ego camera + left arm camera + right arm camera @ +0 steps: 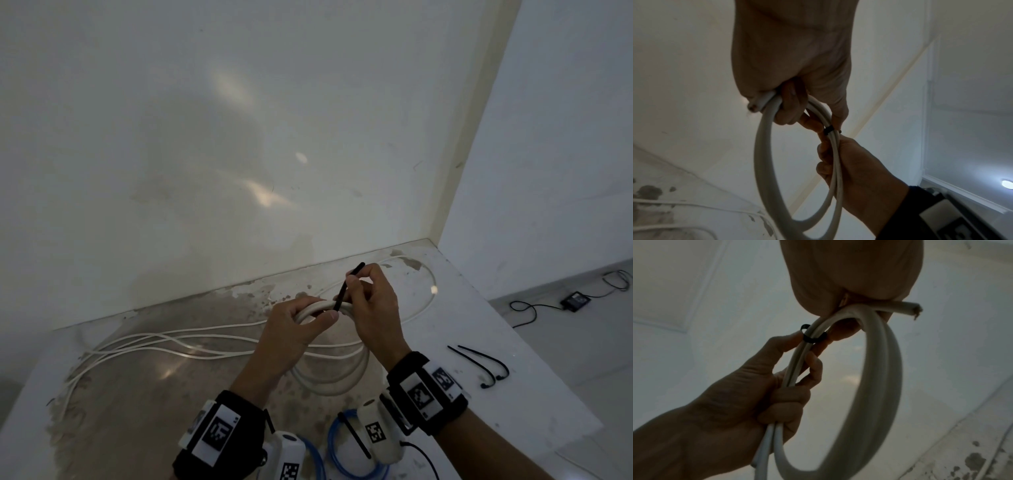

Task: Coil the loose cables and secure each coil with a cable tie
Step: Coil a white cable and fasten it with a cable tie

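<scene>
Left hand (294, 329) grips white cable coil (334, 375) at centre of head view, fingers curled round bundled strands, coil hanging below fist. Right hand (373, 308) pinches black cable tie (347, 286) just right of left thumb; tie looped round strands, free tail pointing up. Rest of white cable trails left across stained table (137, 394). Two spare ties (479, 365) lie at right. Blue cable coil (356, 455) sits at bottom edge.

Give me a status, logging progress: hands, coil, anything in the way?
Left hand grips white coil. Right hand pinches black cable tie looped round the strands. Loose white cable trails on table; nothing blocking.
</scene>
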Available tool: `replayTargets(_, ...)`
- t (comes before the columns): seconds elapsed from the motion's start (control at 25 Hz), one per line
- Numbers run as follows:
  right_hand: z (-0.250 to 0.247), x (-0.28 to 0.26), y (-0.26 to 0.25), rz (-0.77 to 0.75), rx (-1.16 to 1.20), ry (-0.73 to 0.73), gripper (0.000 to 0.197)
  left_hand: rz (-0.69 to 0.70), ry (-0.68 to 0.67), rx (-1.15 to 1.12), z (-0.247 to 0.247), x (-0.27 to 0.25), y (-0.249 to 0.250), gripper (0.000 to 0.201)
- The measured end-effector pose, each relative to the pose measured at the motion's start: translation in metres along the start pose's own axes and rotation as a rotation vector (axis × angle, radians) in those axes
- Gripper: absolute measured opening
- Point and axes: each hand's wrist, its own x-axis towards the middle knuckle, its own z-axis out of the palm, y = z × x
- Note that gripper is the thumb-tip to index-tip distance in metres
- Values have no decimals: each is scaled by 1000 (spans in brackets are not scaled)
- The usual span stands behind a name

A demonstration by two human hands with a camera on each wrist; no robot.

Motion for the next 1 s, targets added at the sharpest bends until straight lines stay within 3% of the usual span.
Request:
replayTargets(0.36,-2,0,-3,26,-16,-37,7,13,24,-11,0,-2,-4,18)
replayTargets(0.56,-2,0,-7,79,67,-175,7,30,44,29,1,-2,-2,29)
replayTargets(0.8,1,-6,-3,27,-32,-117,11,35,31,68,0,-2,-3,28)
replayTargets(1.0,-1,-7,-2,78,-34,-84,11,40,-16,13,3,-5,0,28)
